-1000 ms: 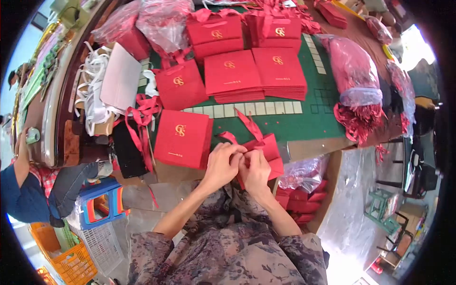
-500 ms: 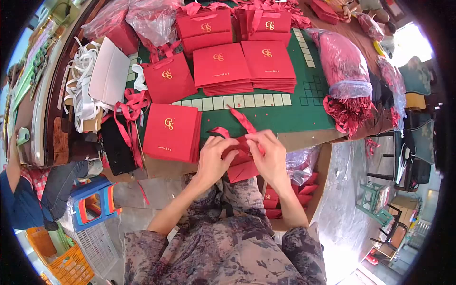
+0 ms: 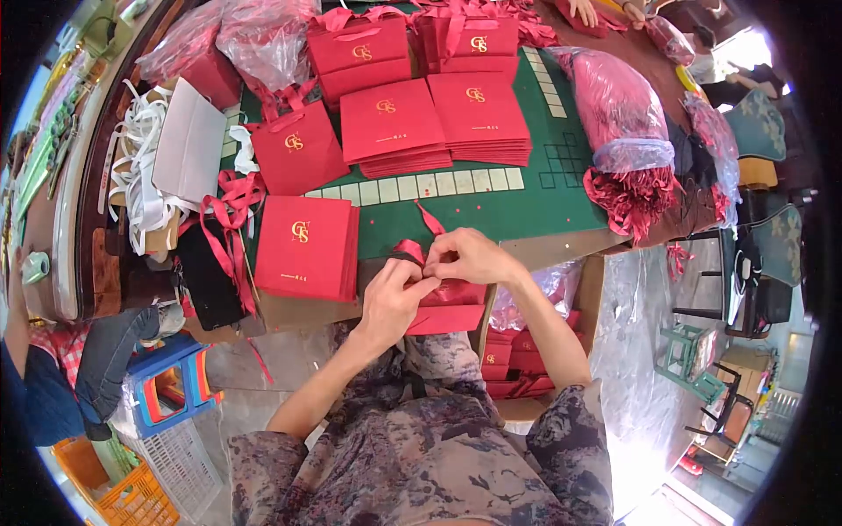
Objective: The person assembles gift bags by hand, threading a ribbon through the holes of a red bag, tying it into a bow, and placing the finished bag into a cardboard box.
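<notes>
At the table's front edge, a red paper gift bag [image 3: 449,319] lies beneath my two hands. My left hand [image 3: 391,300] has its fingers pinched on a red ribbon [image 3: 409,249] at the bag. Its fingertips meet those of my right hand [image 3: 474,259], which is also pinched on the ribbon, above the bag. A loose ribbon end [image 3: 429,219] points away over the green mat. Between the fingertips, the exact ribbon crossing is hidden. Left of my left hand stands a pile of flat red bags [image 3: 303,250] with gold lettering.
Stacks of red bags [image 3: 390,123] stand farther back on the green mat [image 3: 553,202]. A plastic-wrapped ribbon bundle [image 3: 627,114] is at right, white ribbons [image 3: 145,175] at left. Below the edge sits a carton [image 3: 589,294] of red bags. Another person's hand [image 3: 581,10] shows at the far edge.
My right hand has moved left and closer to my left hand, now touching it. The bag under them has turned straighter. The whole view has shifted slightly.
</notes>
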The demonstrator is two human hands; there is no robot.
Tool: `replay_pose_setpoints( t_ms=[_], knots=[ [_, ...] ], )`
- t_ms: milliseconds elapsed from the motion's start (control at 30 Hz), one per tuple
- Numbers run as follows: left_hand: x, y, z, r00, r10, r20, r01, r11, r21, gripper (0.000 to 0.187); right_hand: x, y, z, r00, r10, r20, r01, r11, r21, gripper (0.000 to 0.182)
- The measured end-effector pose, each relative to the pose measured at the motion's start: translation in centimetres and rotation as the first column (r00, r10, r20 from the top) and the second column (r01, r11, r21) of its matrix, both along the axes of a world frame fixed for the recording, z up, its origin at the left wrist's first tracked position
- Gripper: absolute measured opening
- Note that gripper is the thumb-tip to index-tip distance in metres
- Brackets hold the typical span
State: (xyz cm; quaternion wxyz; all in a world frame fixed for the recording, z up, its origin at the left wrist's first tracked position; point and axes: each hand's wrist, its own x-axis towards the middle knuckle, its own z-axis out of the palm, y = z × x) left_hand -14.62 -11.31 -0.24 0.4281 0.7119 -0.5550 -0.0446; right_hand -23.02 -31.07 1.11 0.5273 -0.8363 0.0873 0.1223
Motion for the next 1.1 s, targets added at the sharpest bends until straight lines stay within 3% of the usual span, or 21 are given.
replay_pose_setpoints(
  t_ms=[67, 133, 167, 200, 267, 333, 400, 433, 467, 533, 600, 800, 867, 1033, 1067, 1100],
  knots=[
    [0.3, -0.1, -0.1, 0.999, 0.001, -0.044, -0.002, 1.000, -0.015, 0.025, -0.2, 0.1, -1.6, 0.999, -0.042, 0.008, 0.041, 0.996, 0.074, 0.011],
    [0.6, -0.3, 0.3, 0.982, 0.012, -0.191, -0.006, 0.999, 0.034, 0.012, 0.1, 0.5, -2.2, 0.934, -0.354, -0.050, 0.344, 0.852, 0.395, 0.008],
    [0.6, -0.4, -0.4, 0.984, -0.003, -0.177, 0.002, 1.000, -0.005, 0.014, 0.0, 0.3, -2.4, 0.884, -0.456, -0.100, 0.460, 0.818, 0.345, 0.012],
    [0.5, -0.6, -0.4, 0.984, -0.001, -0.177, -0.001, 1.000, -0.009, 0.014, 0.1, 0.1, -2.3, 0.886, -0.454, -0.098, 0.458, 0.820, 0.342, 0.012],
    [0.2, -1.1, -0.5, 0.868, 0.252, -0.428, -0.186, 0.964, 0.188, 0.018, 0.3, -0.3, -2.2, 0.901, -0.430, -0.053, 0.418, 0.831, 0.367, 0.014],
    [0.7, -1.7, -1.2, 0.879, 0.273, -0.391, -0.213, 0.958, 0.190, 0.023, 0.3, -0.7, -2.2, 0.904, -0.423, -0.056, 0.413, 0.835, 0.363, 0.016],
    [1.0, -2.0, -1.6, 0.903, 0.280, -0.326, -0.196, 0.943, 0.267, 0.022, 0.3, -1.4, -1.8, 0.811, -0.528, 0.253, 0.539, 0.842, 0.028, 0.018],
    [1.0, -2.0, -1.6, 0.903, 0.281, -0.326, -0.197, 0.943, 0.267, 0.022, 0.2, -1.9, -0.8, 0.794, -0.576, 0.194, 0.599, 0.795, -0.093, 0.018],
    [0.9, -2.1, -1.7, 0.890, 0.303, -0.341, -0.210, 0.936, 0.284, 0.022, 0.0, -2.2, -0.7, 0.794, -0.577, 0.193, 0.600, 0.795, -0.094, 0.018],
    [0.9, -2.3, -1.4, 0.875, 0.326, -0.358, -0.223, 0.928, 0.300, 0.022, -0.3, -2.9, -0.7, 0.808, -0.544, 0.227, 0.589, 0.764, -0.264, 0.016],
    [1.1, -2.5, -1.2, 0.877, 0.386, -0.286, -0.276, 0.892, 0.358, 0.022, -0.4, -2.8, -0.6, 0.809, -0.522, 0.271, 0.582, 0.777, -0.240, 0.014],
    [0.8, -3.1, -1.8, 0.887, 0.400, -0.231, -0.312, 0.887, 0.340, 0.019, 1.2, -0.8, -1.0, 0.897, -0.407, 0.174, 0.439, 0.868, -0.230, 0.016],
    [0.6, -3.3, -2.3, 0.881, 0.418, -0.222, -0.336, 0.882, 0.329, 0.017, 1.9, -0.3, -1.6, 0.946, -0.274, 0.174, 0.323, 0.843, -0.429, 0.021],
    [0.4, -3.4, -2.4, 0.850, 0.466, -0.244, -0.399, 0.874, 0.278, 0.014, 2.0, 0.2, -1.3, 0.959, -0.228, 0.166, 0.280, 0.842, -0.461, 0.015],
    [0.4, -3.3, -2.4, 0.834, 0.472, -0.285, -0.401, 0.874, 0.273, 0.014, 1.8, 0.3, -1.0, 0.929, -0.355, 0.100, 0.369, 0.906, -0.209, 0.012],
    [0.4, -3.3, -2.3, 0.817, 0.475, -0.327, -0.402, 0.875, 0.269, 0.013, 1.6, 0.4, -0.8, 0.889, -0.457, -0.001, 0.457, 0.888, 0.049, 0.010]
  ],
)
